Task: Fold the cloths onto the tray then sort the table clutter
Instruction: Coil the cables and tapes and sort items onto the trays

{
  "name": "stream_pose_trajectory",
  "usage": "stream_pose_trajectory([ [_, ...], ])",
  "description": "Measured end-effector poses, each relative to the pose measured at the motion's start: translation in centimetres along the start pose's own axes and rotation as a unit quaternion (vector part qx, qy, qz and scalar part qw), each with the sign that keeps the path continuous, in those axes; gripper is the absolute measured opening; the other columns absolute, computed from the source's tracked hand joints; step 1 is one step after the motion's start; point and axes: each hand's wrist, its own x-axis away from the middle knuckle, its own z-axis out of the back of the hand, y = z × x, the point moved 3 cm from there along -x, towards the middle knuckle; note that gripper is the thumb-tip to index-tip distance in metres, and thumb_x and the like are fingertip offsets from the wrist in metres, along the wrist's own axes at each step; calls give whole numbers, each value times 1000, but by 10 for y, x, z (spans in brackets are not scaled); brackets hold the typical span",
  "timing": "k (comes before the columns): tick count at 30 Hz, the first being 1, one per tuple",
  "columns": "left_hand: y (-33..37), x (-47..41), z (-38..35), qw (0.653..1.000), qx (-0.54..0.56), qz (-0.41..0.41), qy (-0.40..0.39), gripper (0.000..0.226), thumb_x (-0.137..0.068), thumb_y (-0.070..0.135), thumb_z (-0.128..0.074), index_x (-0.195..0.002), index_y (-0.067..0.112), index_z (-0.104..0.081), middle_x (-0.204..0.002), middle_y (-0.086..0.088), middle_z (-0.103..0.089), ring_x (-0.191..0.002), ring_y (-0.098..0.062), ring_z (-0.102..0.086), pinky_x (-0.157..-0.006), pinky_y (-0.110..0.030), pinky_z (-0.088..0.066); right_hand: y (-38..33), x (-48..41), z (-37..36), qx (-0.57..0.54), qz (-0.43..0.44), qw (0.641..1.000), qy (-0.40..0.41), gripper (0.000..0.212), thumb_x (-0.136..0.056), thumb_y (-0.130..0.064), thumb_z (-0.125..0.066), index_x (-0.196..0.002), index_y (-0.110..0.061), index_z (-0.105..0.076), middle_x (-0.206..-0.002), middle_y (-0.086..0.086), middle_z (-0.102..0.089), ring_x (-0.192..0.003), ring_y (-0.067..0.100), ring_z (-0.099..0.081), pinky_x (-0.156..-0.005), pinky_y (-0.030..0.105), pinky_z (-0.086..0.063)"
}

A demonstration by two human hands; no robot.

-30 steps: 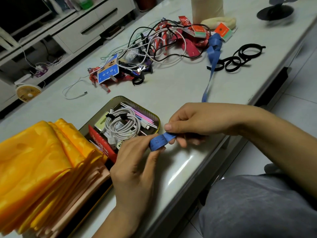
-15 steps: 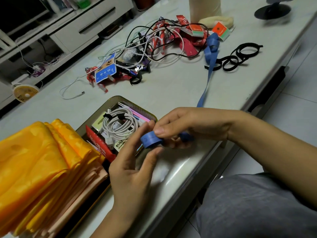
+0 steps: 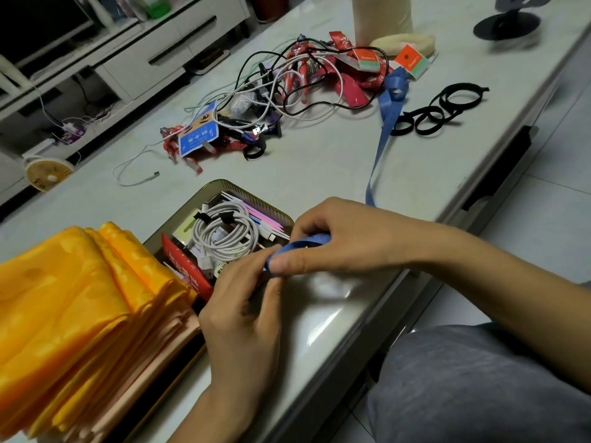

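A long blue ribbon (image 3: 385, 123) trails across the table from the clutter pile to my hands. Its near end is wound into a small loop that both hands pinch. My left hand (image 3: 246, 314) grips the loop from below with thumb and fingers. My right hand (image 3: 335, 247) holds it from above and the right. Folded yellow and peach cloths (image 3: 70, 314) are stacked at the near left on a tray that they hide almost fully. A gold tin (image 3: 256, 195) next to them holds a coiled white cable (image 3: 224, 235), a red packet and pink sticks.
A tangle of black and white cables (image 3: 287, 87) with red wrappers and a blue card (image 3: 198, 135) lies mid-table. Black strap loops (image 3: 438, 110) lie at the right. A beige roll (image 3: 380, 17) and a black round stand (image 3: 508, 24) sit at the far edge. My knee is below right.
Both hands have wound more of the blue ribbon's near end, from a flat pinched tab into a bigger loop. The trailing ribbon has been drawn closer.
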Motion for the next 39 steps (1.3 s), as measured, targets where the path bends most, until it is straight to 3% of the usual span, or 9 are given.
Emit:
stream_pose_trajectory([
  [4, 0, 0, -1, 1000, -6, 12, -11, 23, -84, 21, -53, -107, 23, -58, -100, 14, -58, -95, 5, -55, -84, -8, -40, 2, -1, 6, -14, 4, 1000, -24, 42, -78, -46, -64, -79, -4, -68, -56, -3, -44, -51, 5, -35, -48, 18, -26],
  [8, 2, 0, -1, 1000, -9, 13, -12, 20, -84, 21, -54, -104, 22, -59, -97, 13, -59, -89, 1, -55, -82, -6, -39, 10, 3, 17, -68, -41, 994, -81, 29, -93, -28, -52, -89, -6, -71, -51, -7, -51, -46, 6, -38, -47, 12, -32],
  [14, 0, 0, -2, 999, -20, 22, -27, 23, -86, 24, -54, -98, 11, -67, -93, 9, -61, -85, -7, -56, -79, -10, -41, 9, 4, 20, -20, -38, 999, -13, 13, -89, -9, -60, -85, -3, -69, -45, -11, -55, -44, 0, -47, -46, 10, -37],
  [19, 4, 2, -5, 997, -54, -23, -45, 23, -87, 21, -50, -103, 11, -65, -100, 9, -59, -93, -10, -54, -86, -17, -41, 7, 11, 14, -41, -108, 993, -36, 23, -93, 3, -45, -86, -4, -66, -47, -6, -55, -40, 0, -48, -43, 10, -39],
  [23, 3, 4, -7, 993, -96, -42, -60, 30, -89, 22, -46, -103, 5, -66, -101, -6, -65, -96, -15, -53, -93, -16, -37, 3, 4, 0, 38, -124, 991, -15, 20, -92, -18, -52, -77, -8, -62, -64, 4, -52, -54, 10, -46, -41, 14, -30],
  [26, -2, 2, -6, 992, -107, -51, -45, 25, -86, 18, -47, -103, 9, -63, -102, 0, -59, -96, -13, -51, -93, -9, -32, -3, -6, -3, 26, -96, 994, -39, 46, -81, -51, -62, -71, -6, -61, -64, 12, -49, -57, 12, -41, -50, 21, -31],
  [30, -5, -2, -4, 994, -97, -31, -32, 25, -87, 20, -50, -98, 7, -68, -97, -1, -65, -93, -13, -55, -87, -15, -38, -3, -16, 3, 20, -62, 996, -65, 32, -72, -44, -75, -82, -13, -73, -83, 13, -69, -67, 9, -52, -66, 27, -41],
  [35, -4, -9, -1, 995, 73, 54, 29, 27, -82, 26, -62, -109, 23, -63, -107, 8, -65, -103, -7, -60, -88, -19, -45, -5, -16, 6, -114, -66, 983, -131, 29, -74, -39, -65, -76, -10, -65, -52, -3, -46, -43, 4, -34, -39, 15, -26],
  [39, -6, -6, 2, 972, 199, 95, 74, 36, -79, 25, -64, -109, 45, -62, -105, 18, -66, -102, -11, -63, -88, -18, -46, -5, -13, -2, -248, -65, 946, -196, 24, -82, -33, -57, -84, -10, -64, -56, -10, -57, -45, 2, -33, -36, 11, -22],
])
